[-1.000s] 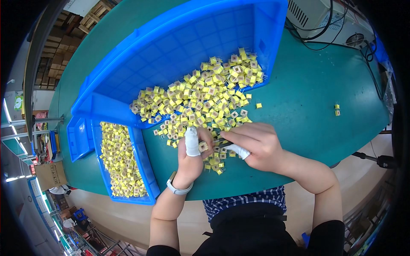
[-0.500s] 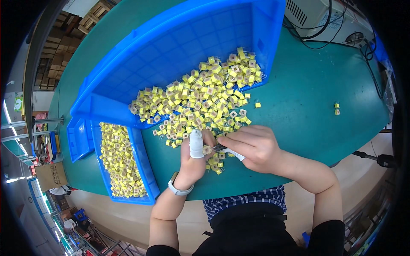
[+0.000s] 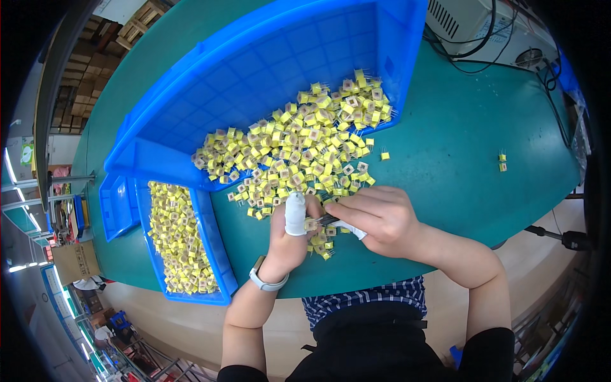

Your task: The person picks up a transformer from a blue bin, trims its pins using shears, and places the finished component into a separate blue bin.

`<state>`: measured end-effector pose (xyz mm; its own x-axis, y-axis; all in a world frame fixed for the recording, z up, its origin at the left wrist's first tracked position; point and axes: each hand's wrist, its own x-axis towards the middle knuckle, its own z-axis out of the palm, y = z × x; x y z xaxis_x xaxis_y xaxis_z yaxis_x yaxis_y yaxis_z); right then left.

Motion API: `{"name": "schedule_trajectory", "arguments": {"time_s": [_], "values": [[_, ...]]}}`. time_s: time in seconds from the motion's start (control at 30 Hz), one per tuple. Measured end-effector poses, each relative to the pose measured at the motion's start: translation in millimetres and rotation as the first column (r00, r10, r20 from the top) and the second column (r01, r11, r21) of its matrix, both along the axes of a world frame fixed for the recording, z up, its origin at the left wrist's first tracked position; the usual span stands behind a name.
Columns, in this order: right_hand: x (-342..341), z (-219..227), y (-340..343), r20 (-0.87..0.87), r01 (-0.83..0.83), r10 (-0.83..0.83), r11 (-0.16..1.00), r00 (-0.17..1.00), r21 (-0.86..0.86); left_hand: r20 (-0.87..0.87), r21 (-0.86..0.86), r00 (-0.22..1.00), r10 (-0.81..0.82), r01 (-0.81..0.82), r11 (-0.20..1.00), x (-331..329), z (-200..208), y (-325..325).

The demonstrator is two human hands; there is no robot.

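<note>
My left hand point(image 3: 285, 245), a white cover on its thumb, pinches a small yellow-taped transformer point(image 3: 310, 224) with thin metal pins. Against that piece, my right hand point(image 3: 387, 221) holds the tip of a slim dark tool point(image 3: 328, 219); its exact kind is mostly hidden by the fingers. White material also wraps a finger of the right hand. Just beyond both hands spreads a heap of the same yellow transformers point(image 3: 299, 143), spilling out of a large blue bin point(image 3: 248, 76) lying on its side. A few more lie on the table beneath my hands.
At the left, a smaller blue bin point(image 3: 213, 245) is filled with yellow transformers, beside another blue tray point(image 3: 119, 207). Loose pieces lie on the green table point(image 3: 458, 159), one at the far right point(image 3: 503, 167). A pale cabled machine point(image 3: 490, 38) stands at the back right.
Both hands stay almost in place, the left thumb shifting very slightly. The tool remains at the transformer.
</note>
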<state>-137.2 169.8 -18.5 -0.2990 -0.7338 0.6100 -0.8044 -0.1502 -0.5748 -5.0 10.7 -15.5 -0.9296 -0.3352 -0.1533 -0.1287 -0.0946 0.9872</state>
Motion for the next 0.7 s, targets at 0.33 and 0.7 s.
{"name": "schedule_trajectory", "arguments": {"time_s": [0.33,0.7], "values": [[-4.1,2.0,-0.4,0.187,0.152,-0.144,0.988,0.972,-0.032,-0.005,0.405,0.979,0.201,-0.182,0.896,-6.7,17.1,-14.1],[-2.9,5.8,-0.8,0.231,0.207,-0.200,0.978,0.952,-0.006,-0.009,-0.852,0.964,0.264,-0.146,0.503,-14.8,11.7,-19.3]]}}
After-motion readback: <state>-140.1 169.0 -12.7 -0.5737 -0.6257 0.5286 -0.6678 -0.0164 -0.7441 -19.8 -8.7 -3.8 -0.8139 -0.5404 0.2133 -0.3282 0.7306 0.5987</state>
